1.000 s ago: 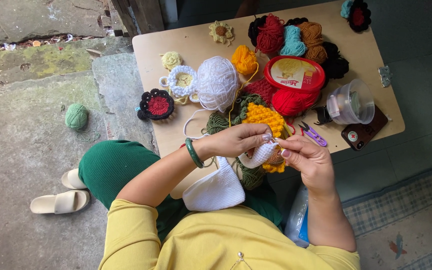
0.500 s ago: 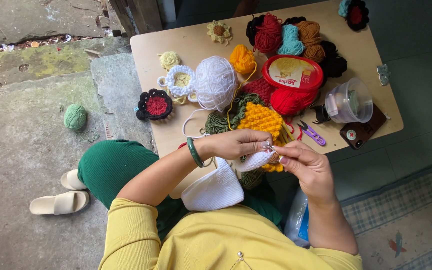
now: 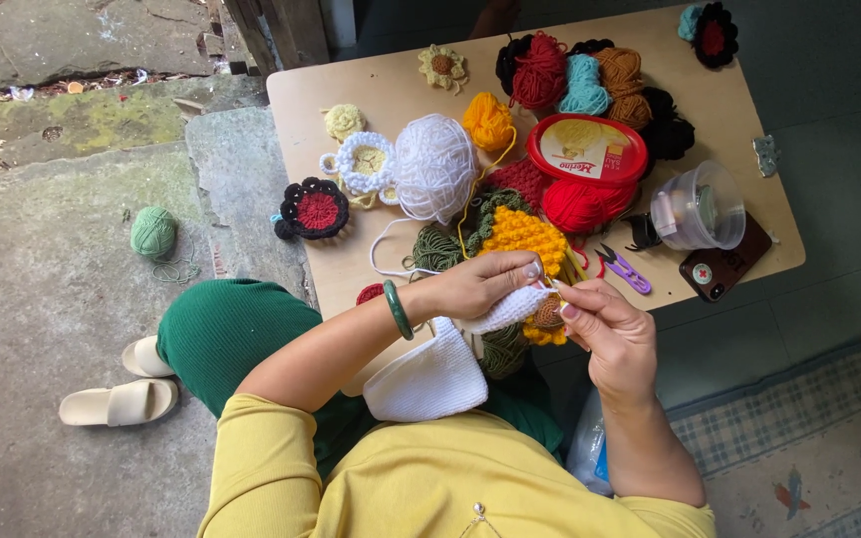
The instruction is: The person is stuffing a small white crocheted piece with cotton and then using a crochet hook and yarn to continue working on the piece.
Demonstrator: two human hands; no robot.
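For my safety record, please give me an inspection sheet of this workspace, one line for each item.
Surface: low tan table, crowded.
Job's things: white crochet piece hanging from both hands; white yarn ball feeding a strand.
Clutter: coloured yarn balls, red-lidded tub, clear container, purple snips, phone at the table edge, crochet flowers.
Grippers: left hand and right hand pinch the white piece.
Cables: nothing seen.
Surroundings: stone floor, green yarn ball, sandals, rug.
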